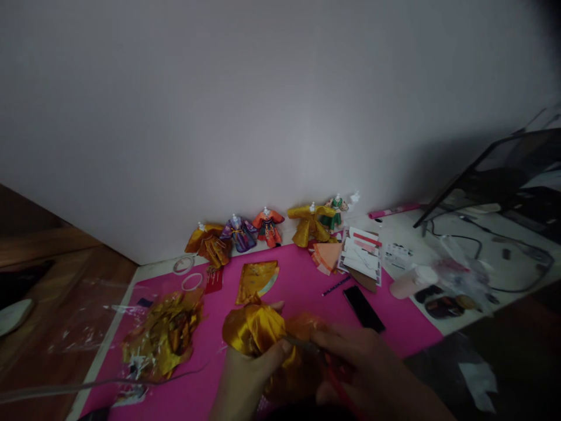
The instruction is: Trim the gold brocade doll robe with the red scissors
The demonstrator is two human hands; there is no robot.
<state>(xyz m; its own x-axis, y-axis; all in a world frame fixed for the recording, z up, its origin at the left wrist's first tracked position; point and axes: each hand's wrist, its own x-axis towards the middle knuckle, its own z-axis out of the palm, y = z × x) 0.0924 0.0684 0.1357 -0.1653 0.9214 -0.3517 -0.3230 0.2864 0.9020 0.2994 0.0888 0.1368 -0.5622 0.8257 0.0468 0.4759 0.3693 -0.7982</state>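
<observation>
A shiny gold cloth [254, 324] is bunched up above the near edge of the pink mat [219, 351]. My left hand [252, 368] is closed on it, with the thumb pressing the fabric from the front. Red-handled scissors [335, 380] are in my right hand [359, 354], their blades pointing left at the cloth near my left thumb. Whether the blades are apart I cannot tell in the dim light. Just beyond the bunched cloth lies a flat gold fabric piece [254, 280] with a pale curved edge.
Small dressed figures, including an orange one [268, 227], lean along the wall. On the left is a bag of gold fabric [166, 333]. A black phone [363, 307], papers [362, 254], a pale bottle [412, 280] and a monitor [504, 175] are to the right.
</observation>
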